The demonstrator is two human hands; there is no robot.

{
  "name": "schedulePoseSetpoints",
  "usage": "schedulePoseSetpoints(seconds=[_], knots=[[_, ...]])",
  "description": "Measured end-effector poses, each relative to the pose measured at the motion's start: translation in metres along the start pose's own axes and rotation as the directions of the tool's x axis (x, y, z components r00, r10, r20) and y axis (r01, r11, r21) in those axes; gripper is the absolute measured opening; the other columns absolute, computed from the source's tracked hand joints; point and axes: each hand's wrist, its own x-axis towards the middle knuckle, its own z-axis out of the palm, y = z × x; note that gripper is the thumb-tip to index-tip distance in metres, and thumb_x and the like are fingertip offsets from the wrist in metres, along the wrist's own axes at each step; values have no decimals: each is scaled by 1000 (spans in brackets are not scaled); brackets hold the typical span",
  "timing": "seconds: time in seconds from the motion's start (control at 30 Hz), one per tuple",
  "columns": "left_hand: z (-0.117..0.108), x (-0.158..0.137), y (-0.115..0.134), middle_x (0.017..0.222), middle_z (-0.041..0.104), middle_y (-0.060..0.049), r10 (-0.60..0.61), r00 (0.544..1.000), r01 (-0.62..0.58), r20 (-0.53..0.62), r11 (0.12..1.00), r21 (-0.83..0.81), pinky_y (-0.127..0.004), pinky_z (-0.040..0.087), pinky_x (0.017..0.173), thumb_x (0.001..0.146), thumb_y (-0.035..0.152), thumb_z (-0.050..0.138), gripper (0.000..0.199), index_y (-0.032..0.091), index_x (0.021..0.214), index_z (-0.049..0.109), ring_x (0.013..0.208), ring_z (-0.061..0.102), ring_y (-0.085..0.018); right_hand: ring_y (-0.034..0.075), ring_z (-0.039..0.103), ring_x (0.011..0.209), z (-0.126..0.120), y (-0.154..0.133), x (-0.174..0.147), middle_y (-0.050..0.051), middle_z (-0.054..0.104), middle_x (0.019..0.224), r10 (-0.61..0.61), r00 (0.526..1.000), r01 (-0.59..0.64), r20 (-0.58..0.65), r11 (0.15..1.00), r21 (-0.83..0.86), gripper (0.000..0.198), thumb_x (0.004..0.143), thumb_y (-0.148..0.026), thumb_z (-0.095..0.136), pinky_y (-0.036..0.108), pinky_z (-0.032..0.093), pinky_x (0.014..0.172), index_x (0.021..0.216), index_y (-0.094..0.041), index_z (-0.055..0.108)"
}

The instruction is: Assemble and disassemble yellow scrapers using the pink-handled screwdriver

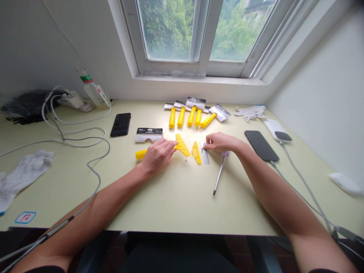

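Scraper (182, 146): yellow, in the middle of the table (182, 201). Its flat head, with holes in it, points right and its handle end pokes out on the left.
Left hand (158, 156): fingers curled around the neck of the scraper, gripping it.
Right hand (218, 142): thumb and fingers bent close together at the top end of the blade (206, 156). I cannot tell if they pinch it or just touch it.
Plate (196, 153): small and yellow, lying between the scraper's head and the blade.
Nut (185, 160): tiny, on the table just below the scraper's head.
Screwdriver (219, 176): thin and shiny, with a dark tip pointing toward the person. Its purple end is just below the right hand.
Card (149, 135): black and white, lying just behind the left hand.
Yellow handles (190, 116): five at the back, with packs by their top ends.
Phones: a black one (120, 124) to the left of the card, a dark one (261, 145) to the right of the right arm.
Gloves: white, one lot (250, 112) at the back right, another (27, 176) at the left.
Bottle (95, 91): clear, back left, near the wall.
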Motion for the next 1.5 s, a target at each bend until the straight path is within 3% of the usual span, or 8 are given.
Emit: schedulePoseSetpoints(seconds=[0.4, 0.53, 0.7, 0.83, 1.07, 1.3, 1.4, 1.5], knots=[[1, -1, -1, 99, 72, -5, -4, 1000, 3, 7, 1000, 6, -34, 54, 76, 91, 14, 60, 18, 17, 108, 58, 89, 65, -22, 22, 64, 79, -3, 8, -2, 8, 71, 91, 35, 998, -34, 50, 999, -21, 31, 80, -51, 61, 29, 41, 58, 88, -22, 67], [-3, 0, 1, 98, 72, -5, -71, 993, 63, 92, 994, 94, -31, 51, 71, 92, 17, 59, 14, 18, 106, 59, 88, 65, -21, 22, 64, 80, -7, 7, -6, 9, 71, 93, 51, 997, -50, 54, 998, -34, 31, 81, -49, 61, 28, 41, 59, 91, -20, 68], [-12, 3, 5, 94, 70, -4, -268, 916, 191, 297, 946, 262, -31, 47, 62, 93, 25, 60, 8, 19, 99, 60, 88, 64, -23, 22, 64, 84, -16, 4, -11, 10, 70, 100, 66, 997, -65, 26, 997, -38, 33, 87, -49, 52, 29, 42, 61, 93, -20, 66], [-14, 5, 3, 90, 69, -4, -350, 876, 229, 331, 907, 353, -32, 44, 58, 92, 29, 61, 12, 20, 101, 59, 86, 64, -24, 22, 63, 85, -19, 3, -13, 10, 69, 101, 71, 997, -70, 18, 997, -31, 32, 89, -48, 52, 28, 41, 63, 93, -20, 65], [-13, 5, -3, 92, 71, -3, -320, 887, 201, 333, 916, 347, -32, 46, 62, 93, 27, 60, 9, 20, 98, 62, 85, 66, -23, 21, 63, 83, -19, 3, -15, 9, 70, 101, 68, 998, -68, -4, 998, -19, 30, 90, -46, 51, 28, 40, 62, 93, -20, 66], [-21, 9, -5, 100, 72, -8, -303, 923, 229, 239, 928, 294, -29, 48, 68, 98, 35, 52, 23, 21, 115, 60, 87, 67, -23, 21, 62, 83, -25, 8, -17, 10, 70, 98, 54, 998, -53, -37, 998, 14, 29, 89, -44, 51, 28, 41, 64, 90, -19, 65], [-31, 27, -13, 96, 72, -8, -432, 880, 344, 197, 866, 363, -31, 48, 65, 98, 36, 51, 29, 23, 123, 57, 84, 68, -26, 21, 62, 84, -28, 9, -19, 9, 69, 98, 38, 997, -36, -60, 999, 39, 28, 88, -45, 51, 28, 41, 64, 88, -20, 63], [-38, 54, -31, 92, 72, -8, -612, 774, 503, 163, 750, 429, -34, 49, 65, 96, 39, 50, 31, 24, 122, 57, 81, 68, -29, 20, 61, 81, -33, 5, -25, 7, 69, 96, 11, 997, -7, -76, 998, 56, 28, 88, -46, 51, 28, 41, 63, 86, -20, 62]])
